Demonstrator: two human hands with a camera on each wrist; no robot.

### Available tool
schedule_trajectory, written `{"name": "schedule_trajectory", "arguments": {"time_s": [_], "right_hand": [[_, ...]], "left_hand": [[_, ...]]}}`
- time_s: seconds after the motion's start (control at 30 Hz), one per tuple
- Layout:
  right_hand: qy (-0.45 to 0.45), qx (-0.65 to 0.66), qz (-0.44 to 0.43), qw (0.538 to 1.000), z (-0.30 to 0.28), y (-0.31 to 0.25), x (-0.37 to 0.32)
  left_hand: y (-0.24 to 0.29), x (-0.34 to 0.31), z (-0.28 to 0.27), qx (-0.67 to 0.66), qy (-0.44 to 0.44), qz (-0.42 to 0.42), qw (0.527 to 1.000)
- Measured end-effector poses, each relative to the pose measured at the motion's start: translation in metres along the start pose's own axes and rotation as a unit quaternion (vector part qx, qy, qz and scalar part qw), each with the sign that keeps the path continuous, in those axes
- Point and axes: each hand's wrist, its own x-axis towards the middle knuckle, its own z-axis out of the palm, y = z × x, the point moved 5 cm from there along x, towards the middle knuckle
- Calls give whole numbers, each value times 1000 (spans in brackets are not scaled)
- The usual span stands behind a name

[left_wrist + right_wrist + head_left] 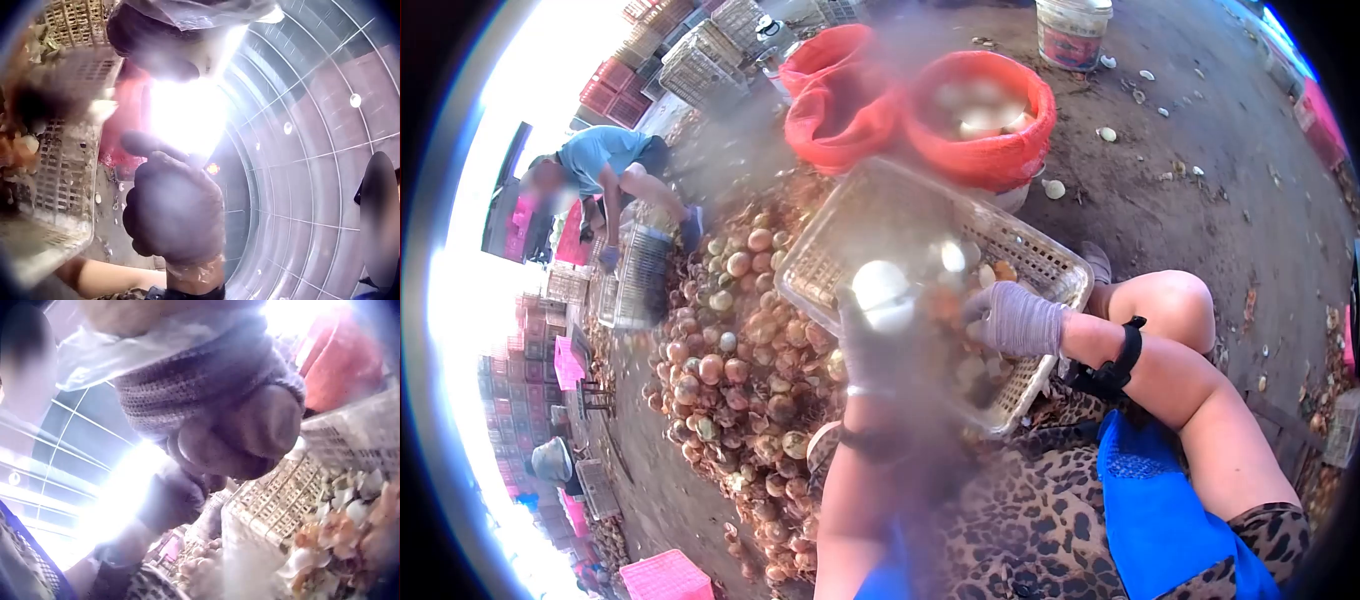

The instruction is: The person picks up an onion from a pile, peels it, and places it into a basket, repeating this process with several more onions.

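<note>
In the head view, my gloved left hand (pixel 863 345) grips a peeled white onion (pixel 880 285) over the near left side of a plastic crate (pixel 1040 245). Glare and a blur on the lens wash out part of it. To its right is my gloved right hand (pixel 1020 318), above the crate with its fingers curled. The right wrist view shows the right hand (pixel 219 419) close up, fingers folded inward; I cannot tell whether something small is inside them. White onions and orange-brown skins (pixel 331 531) lie in the crate.
A large heap of unpeeled onions (pixel 730 370) lies left of the crate. Beyond it stand red-lined buckets (pixel 980 120), one with white onions inside, and a white bucket (pixel 1075 35). Another person (pixel 605 165) bends over a crate (pixel 640 275) at far left.
</note>
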Motion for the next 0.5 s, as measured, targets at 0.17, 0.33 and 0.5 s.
{"name": "schedule_trajectory", "arguments": {"time_s": [0.17,0.33,0.5], "right_hand": [[44,78,35,995,-23,-4,-10],[133,83,-36,987,-31,9,-32],[182,120,2,976,-55,23,-46]], "left_hand": [[-4,-8,9,21,16,-8,1000],[-32,66,-37,122,-49,-7,991],[-28,80,72,136,-205,-2,969]]}}
